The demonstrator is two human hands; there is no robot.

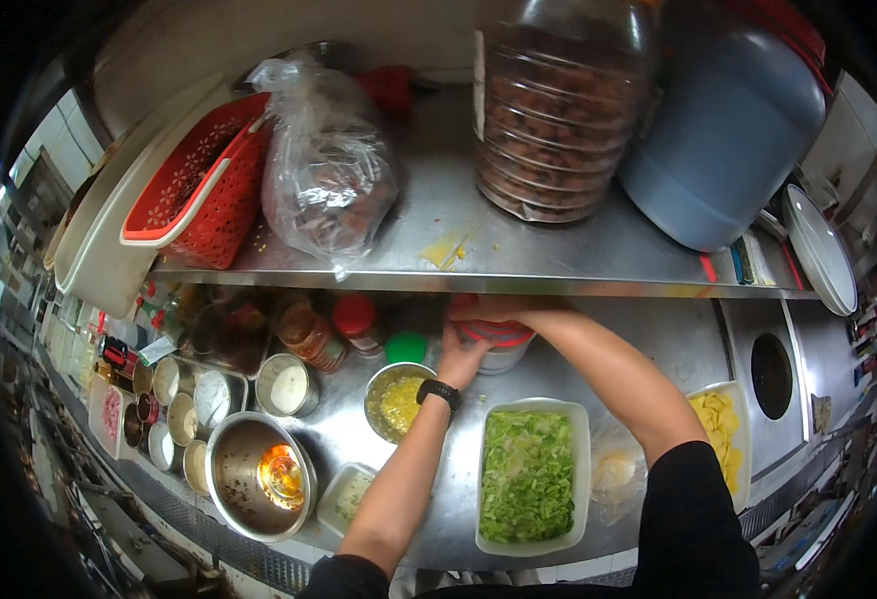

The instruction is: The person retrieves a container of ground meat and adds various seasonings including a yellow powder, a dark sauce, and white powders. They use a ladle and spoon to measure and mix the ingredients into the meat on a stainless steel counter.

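Observation:
Under the shelf's edge, both of my hands are at a pale jar with a red lid (500,352). My left hand (465,358), with a black band at the wrist, holds the jar's left side near the lid. My right hand (510,308) lies over the top of the lid, its fingers partly hidden by the shelf. A metal bowl of yellow chopped food in liquid (401,404) stands beside my left wrist. Nearer to me is a white tub of chopped green leaves (530,479). A green lid (405,348) and a red-capped jar (356,318) are left of my hands.
The steel shelf (438,254) overhangs the counter, bearing a red basket (221,202), a tied plastic bag (326,187) and large jars (562,135). A large steel bowl (240,479) and several small seasoning bowls stand left. A tub of yellow slices (738,442) stands right.

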